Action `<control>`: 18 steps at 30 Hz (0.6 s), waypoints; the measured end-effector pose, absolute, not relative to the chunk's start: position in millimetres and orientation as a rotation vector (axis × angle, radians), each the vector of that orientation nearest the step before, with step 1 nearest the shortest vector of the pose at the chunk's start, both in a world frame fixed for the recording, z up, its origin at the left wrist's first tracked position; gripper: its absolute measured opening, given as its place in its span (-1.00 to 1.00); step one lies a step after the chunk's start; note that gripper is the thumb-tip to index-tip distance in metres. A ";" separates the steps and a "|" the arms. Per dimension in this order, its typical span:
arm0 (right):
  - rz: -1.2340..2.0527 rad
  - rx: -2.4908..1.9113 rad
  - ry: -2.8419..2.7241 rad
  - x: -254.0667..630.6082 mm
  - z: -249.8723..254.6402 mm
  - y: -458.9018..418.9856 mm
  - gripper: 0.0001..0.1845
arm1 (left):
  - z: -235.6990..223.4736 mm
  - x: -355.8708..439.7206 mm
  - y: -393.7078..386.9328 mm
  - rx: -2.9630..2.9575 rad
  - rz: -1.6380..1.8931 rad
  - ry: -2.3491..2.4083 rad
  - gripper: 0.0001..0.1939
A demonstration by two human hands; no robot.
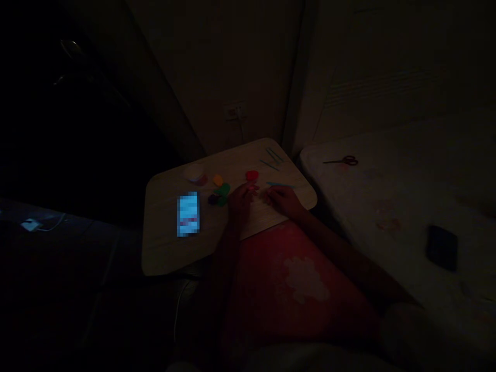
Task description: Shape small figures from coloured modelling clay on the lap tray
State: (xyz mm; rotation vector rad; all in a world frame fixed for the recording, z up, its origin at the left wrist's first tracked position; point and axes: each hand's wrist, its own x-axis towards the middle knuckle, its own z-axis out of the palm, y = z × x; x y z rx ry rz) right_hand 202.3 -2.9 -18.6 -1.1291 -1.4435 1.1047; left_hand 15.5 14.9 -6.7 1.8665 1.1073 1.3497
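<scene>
One left hand point(241, 200) held a red piece point(251, 189); red lump point(252, 175), its one o'clock; right hand point(282, 198) curled, contents I couldn't tell.

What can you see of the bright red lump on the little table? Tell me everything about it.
The red lump is small, rounded and somewhat flattened, one vivid colour, and looks soft, perhaps like modelling clay. No separate parts show. It lies on the pale, wood-look table, just beyond the fingers of the left hand and to the right of the orange lump. The picture is too dark to tell whether the fingers touch its near edge, or to show its finer surface.
</scene>
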 end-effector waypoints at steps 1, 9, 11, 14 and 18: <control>1.104 -1.126 -1.448 202.4 -18.2 -2.9 -0.52 | -6.6 15.6 14.6 1.868 1.338 1.107 -0.74; 1.097 -1.141 -1.445 200.5 -12.8 -4.3 -0.54 | -4.9 15.0 11.7 1.905 1.292 1.190 -0.88; 1.091 -1.150 -1.449 200.3 -10.9 -5.0 -0.54 | -4.2 15.5 11.2 1.891 1.301 1.201 -0.86; 1.087 -1.150 -1.462 200.2 -9.0 -5.6 -0.55 | -4.1 16.3 10.7 1.846 1.288 1.250 -0.80; 1.107 -1.145 -1.447 200.3 -9.5 -5.1 -0.55 | -5.2 16.0 10.8 1.797 1.251 1.224 -0.79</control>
